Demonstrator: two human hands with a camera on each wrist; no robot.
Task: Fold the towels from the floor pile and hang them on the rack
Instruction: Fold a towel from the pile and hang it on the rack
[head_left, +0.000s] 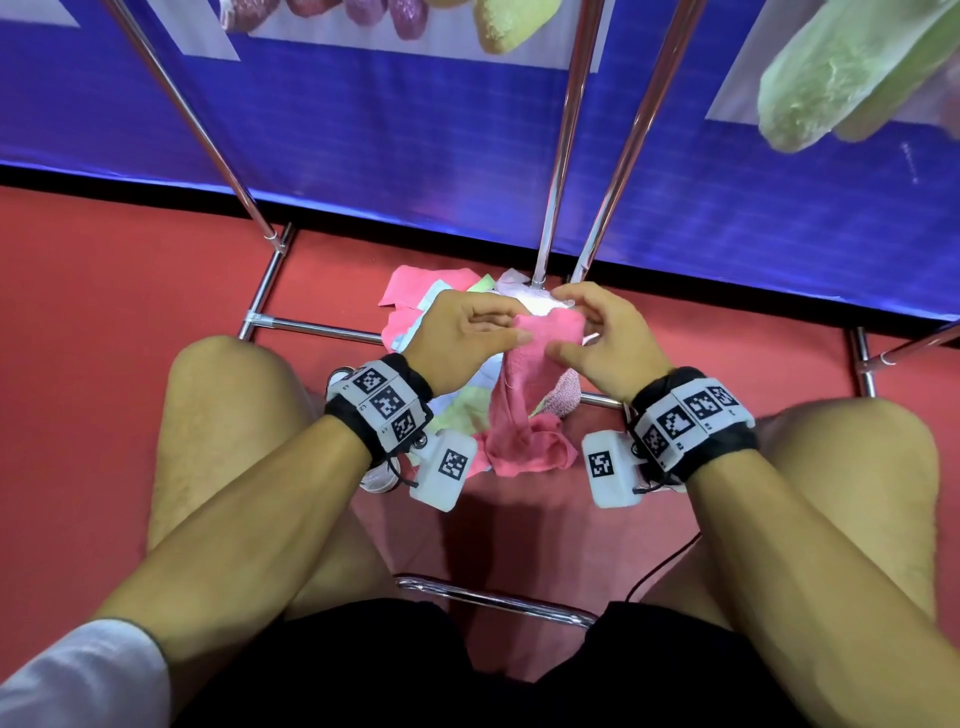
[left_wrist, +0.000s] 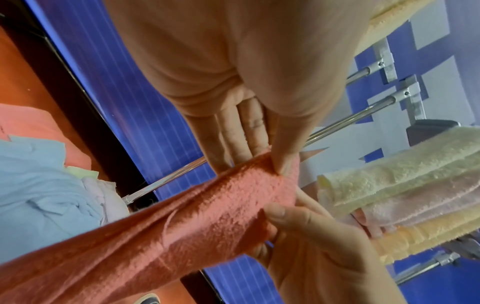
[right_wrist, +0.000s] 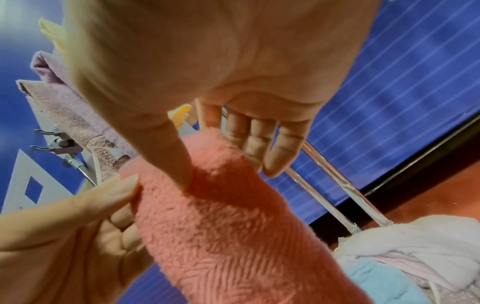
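Observation:
A pink towel (head_left: 524, 395) hangs bunched from both hands above the floor pile (head_left: 415, 306), its lower end trailing onto the red floor. My left hand (head_left: 511, 328) pinches the towel's top edge between thumb and fingers. My right hand (head_left: 571, 325) grips the same edge just to the right, thumb on the near side. In the left wrist view the left thumb (left_wrist: 281, 164) presses into the pink towel (left_wrist: 207, 216). In the right wrist view the right thumb (right_wrist: 179, 164) lies on the pink towel (right_wrist: 221, 226), with fingers (right_wrist: 259, 144) behind it.
Chrome rack poles (head_left: 561, 156) rise right behind the pile, with base bars (head_left: 311, 326) on the floor. Folded green towels (head_left: 857, 67) hang at the upper right, cream and peach ones (left_wrist: 402, 185) nearby. My bare knees flank the pile. A blue banner (head_left: 363, 130) stands behind.

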